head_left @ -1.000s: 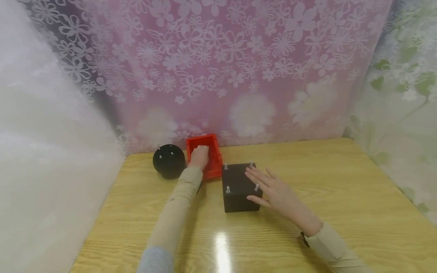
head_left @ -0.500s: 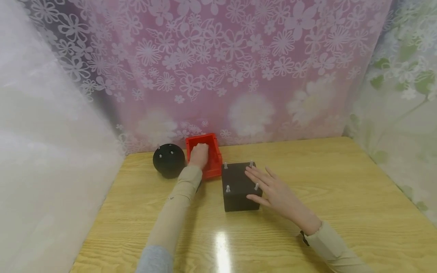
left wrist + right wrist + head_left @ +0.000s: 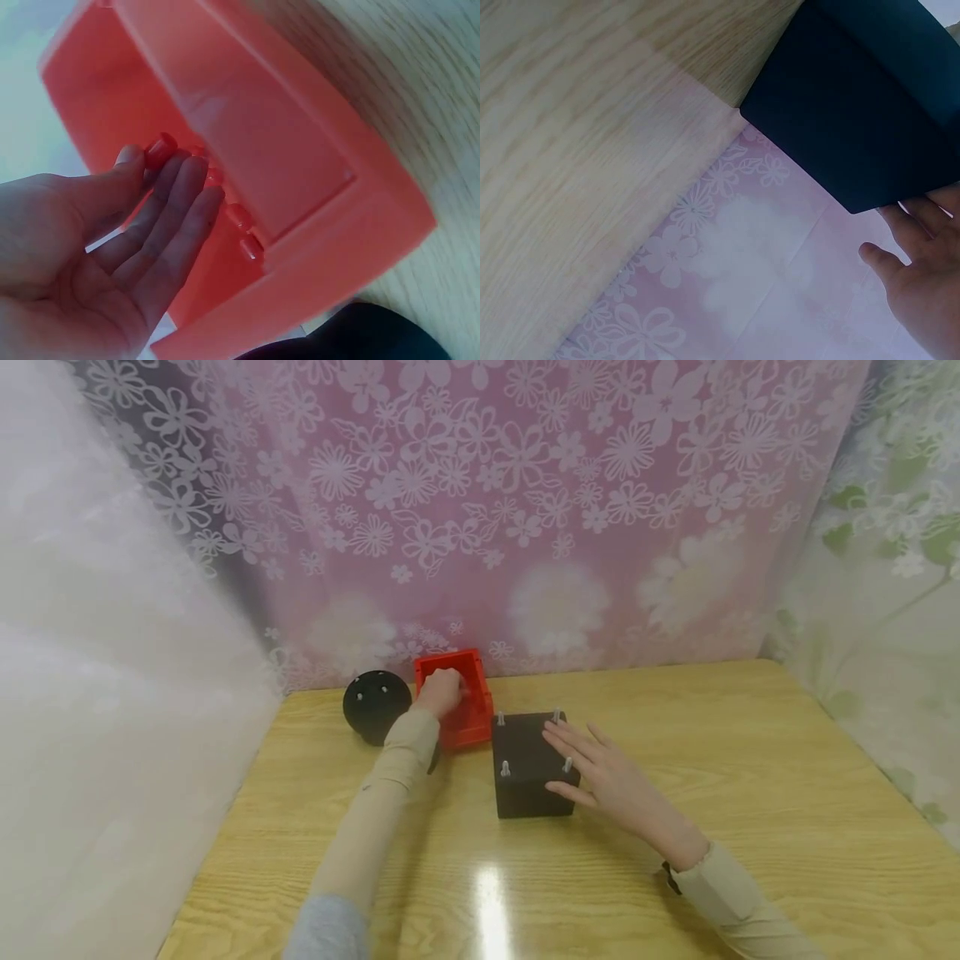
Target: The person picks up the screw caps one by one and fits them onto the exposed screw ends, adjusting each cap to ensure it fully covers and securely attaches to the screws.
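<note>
Your left hand (image 3: 440, 692) is inside the red bin (image 3: 465, 739), pinching one small red piece (image 3: 160, 151) between thumb and fingertips; more loose red pieces (image 3: 251, 247) lie below your fingers, against the bin's wall. The grasped piece looks smooth and could well roll, so square your thumb against the fingertips, and mind you don't drag its neighbours along. Give your knuckles room from the bin's wall as well.

Your right hand (image 3: 611, 781) has its fingers extended, resting at the right side of the black box (image 3: 528, 747) on the desk (image 3: 637, 893). Light pressure there should steady the box; spread the fingers to avoid knocking the pale pegs (image 3: 506, 769) on its top.
</note>
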Tool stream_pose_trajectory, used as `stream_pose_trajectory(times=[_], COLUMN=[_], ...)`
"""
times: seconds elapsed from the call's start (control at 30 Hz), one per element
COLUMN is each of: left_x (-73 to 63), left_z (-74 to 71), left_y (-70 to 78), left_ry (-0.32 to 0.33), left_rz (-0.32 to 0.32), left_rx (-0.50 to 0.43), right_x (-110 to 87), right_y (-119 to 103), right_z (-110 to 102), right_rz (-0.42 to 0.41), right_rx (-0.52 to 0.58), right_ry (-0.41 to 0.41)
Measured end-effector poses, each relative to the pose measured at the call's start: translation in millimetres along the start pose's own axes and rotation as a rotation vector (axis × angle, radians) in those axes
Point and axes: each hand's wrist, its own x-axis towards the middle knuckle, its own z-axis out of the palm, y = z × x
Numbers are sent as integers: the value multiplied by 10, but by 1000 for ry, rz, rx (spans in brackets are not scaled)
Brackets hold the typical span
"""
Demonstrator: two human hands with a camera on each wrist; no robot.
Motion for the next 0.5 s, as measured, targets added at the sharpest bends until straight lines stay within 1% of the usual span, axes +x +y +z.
stream_pose_trajectory(times=[0.27, 0.43, 0.5], left_x=[-163, -271, -310], left_z=[-157, -206, -214], left_y=[50, 57, 57], left_ry=[-12, -9, -4], left_rz=[13, 21, 22], left_rx=[-67, -114, -148], right_x=[0, -2, -2], right_y=[6, 9, 8], right_z=[5, 12, 11], right_rz=[3, 2, 3], right_rx=[-3, -4, -3], right_ry=[1, 2, 3])
